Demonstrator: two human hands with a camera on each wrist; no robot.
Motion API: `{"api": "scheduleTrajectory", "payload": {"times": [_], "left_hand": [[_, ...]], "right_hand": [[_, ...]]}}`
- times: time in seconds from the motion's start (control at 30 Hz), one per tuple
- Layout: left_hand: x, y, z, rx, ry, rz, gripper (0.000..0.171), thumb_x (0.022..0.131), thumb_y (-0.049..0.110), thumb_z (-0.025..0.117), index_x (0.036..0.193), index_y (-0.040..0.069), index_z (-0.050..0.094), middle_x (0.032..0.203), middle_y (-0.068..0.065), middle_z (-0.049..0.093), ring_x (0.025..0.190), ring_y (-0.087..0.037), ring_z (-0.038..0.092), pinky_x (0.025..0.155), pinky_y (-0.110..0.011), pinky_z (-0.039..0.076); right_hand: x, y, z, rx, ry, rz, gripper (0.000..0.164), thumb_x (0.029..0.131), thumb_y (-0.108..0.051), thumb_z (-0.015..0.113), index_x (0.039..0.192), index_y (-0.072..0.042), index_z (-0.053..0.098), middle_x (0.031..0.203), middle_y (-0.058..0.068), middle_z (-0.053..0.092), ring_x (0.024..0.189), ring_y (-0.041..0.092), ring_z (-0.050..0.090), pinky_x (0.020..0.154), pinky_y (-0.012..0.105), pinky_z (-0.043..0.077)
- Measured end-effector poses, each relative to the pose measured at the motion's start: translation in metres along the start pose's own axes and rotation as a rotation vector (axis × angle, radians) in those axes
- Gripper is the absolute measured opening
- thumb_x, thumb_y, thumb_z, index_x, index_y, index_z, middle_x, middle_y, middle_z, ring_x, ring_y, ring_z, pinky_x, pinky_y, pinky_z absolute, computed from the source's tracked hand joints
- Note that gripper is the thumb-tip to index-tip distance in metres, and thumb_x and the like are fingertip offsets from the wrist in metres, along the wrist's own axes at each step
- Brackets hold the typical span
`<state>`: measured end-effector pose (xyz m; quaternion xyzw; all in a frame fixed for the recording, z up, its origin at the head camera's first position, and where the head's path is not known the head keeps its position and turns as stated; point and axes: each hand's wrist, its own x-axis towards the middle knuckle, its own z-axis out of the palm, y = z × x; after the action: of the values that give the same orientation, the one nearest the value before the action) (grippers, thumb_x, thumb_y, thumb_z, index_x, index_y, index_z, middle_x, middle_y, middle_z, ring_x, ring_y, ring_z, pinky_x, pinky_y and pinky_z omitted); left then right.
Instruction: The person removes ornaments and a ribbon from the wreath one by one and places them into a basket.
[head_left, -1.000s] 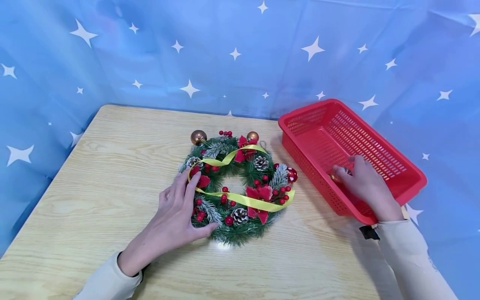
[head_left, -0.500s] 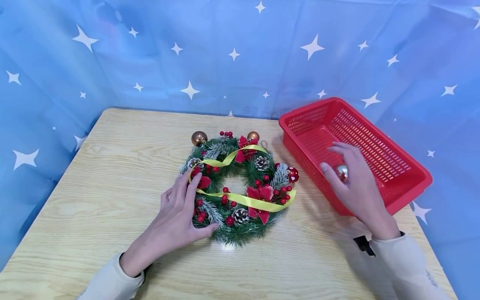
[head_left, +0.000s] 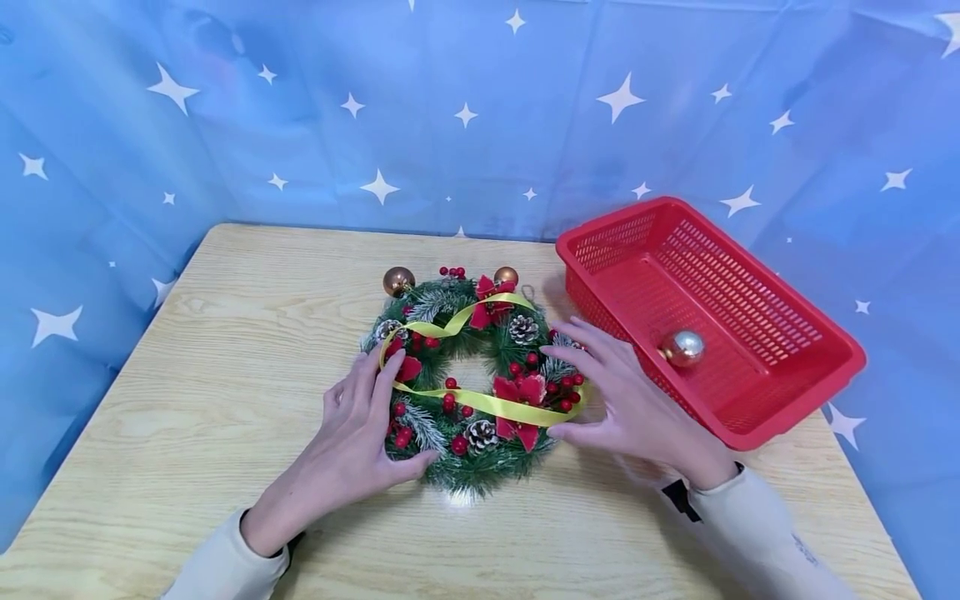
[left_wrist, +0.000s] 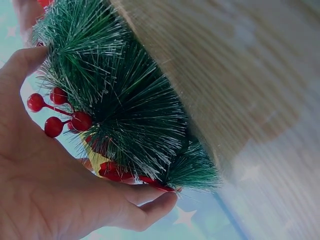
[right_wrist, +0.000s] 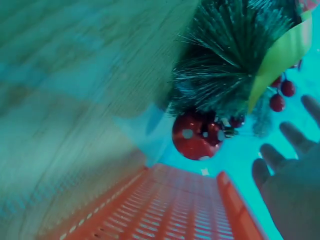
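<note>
A green Christmas wreath [head_left: 472,471] lies on the table, dressed with red flowers, berries and pine cones. A yellow ribbon [head_left: 495,406] loops across it. My left hand [head_left: 352,425] holds the wreath's left side, fingers bent over the ribbon's loop and thumb at the lower edge; in the left wrist view the thumb and fingers span the green needles [left_wrist: 135,115]. My right hand [head_left: 622,400] is at the wreath's right side, fingers spread and straight over the ribbon end and berries. A red spotted bauble [right_wrist: 197,135] on that side is mostly hidden in the head view.
To the right stands a red plastic basket [head_left: 600,321] with a single silvery bauble [head_left: 684,347] inside. Two brown-gold baubles, a larger one [head_left: 398,281] and a smaller one [head_left: 506,276], sit at the wreath's far edge. A blue starry cloth [head_left: 300,108] hangs behind the table [head_left: 187,400].
My right hand has let go of the silvery bauble in the basket, come out and moved left to the wreath. My left hand has stayed in place on the wreath.
</note>
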<state>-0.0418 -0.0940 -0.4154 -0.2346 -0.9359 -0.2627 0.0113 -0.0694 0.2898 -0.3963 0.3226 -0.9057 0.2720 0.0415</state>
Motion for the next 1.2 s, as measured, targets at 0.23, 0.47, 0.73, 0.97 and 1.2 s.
{"api": "scheduleTrajectory", "payload": {"times": [0.23,0.47,0.73,0.97,1.2], "left_hand": [[-0.001,-0.002,-0.002,-0.007,-0.014,-0.001,0.128,0.081,0.059,0.090,0.172,0.005,0.017,0.176,-0.024,0.015,0.158,-0.055,0.019,0.112,-0.075,0.025],[-0.001,-0.005,-0.006,-0.022,-0.027,-0.004,0.131,0.082,0.058,0.091,0.173,0.006,0.014,0.177,-0.023,0.012,0.160,-0.050,0.017,0.113,-0.076,0.025],[-0.007,-0.003,-0.010,-0.038,0.002,-0.050,0.129,0.085,0.058,0.088,0.175,0.007,0.011,0.179,-0.022,0.005,0.162,-0.048,0.012,0.113,-0.076,0.023],[-0.012,0.009,-0.008,-0.017,0.044,-0.123,0.133,0.081,0.068,0.087,0.174,0.005,0.015,0.178,-0.022,0.012,0.158,-0.049,0.023,0.109,-0.080,0.030],[-0.015,0.021,0.001,-0.038,0.064,-0.206,0.149,0.072,0.072,0.093,0.174,0.005,0.009,0.178,-0.023,0.010,0.160,-0.048,0.018,0.110,-0.080,0.033]], "right_hand": [[0.007,0.010,0.016,0.060,-0.096,0.009,0.103,0.080,-0.056,0.094,0.165,-0.025,0.046,0.176,0.009,0.027,0.163,0.034,0.018,0.117,0.079,0.021],[0.006,0.010,0.028,0.043,-0.105,0.043,0.104,0.079,-0.063,0.092,0.164,-0.024,0.048,0.171,0.005,0.035,0.155,0.026,0.031,0.118,0.071,0.027],[0.004,0.001,0.029,-0.046,-0.094,0.083,0.105,0.079,-0.075,0.085,0.163,-0.023,0.050,0.170,0.007,0.036,0.154,0.029,0.034,0.117,0.070,0.029],[0.001,-0.012,0.027,-0.136,-0.098,0.152,0.105,0.080,-0.085,0.076,0.161,-0.022,0.051,0.167,0.010,0.038,0.148,0.037,0.039,0.112,0.070,0.036],[0.001,-0.027,0.038,-0.130,-0.073,0.264,0.108,0.079,-0.081,0.081,0.159,-0.015,0.051,0.168,0.015,0.035,0.150,0.043,0.036,0.109,0.077,0.031]]}}
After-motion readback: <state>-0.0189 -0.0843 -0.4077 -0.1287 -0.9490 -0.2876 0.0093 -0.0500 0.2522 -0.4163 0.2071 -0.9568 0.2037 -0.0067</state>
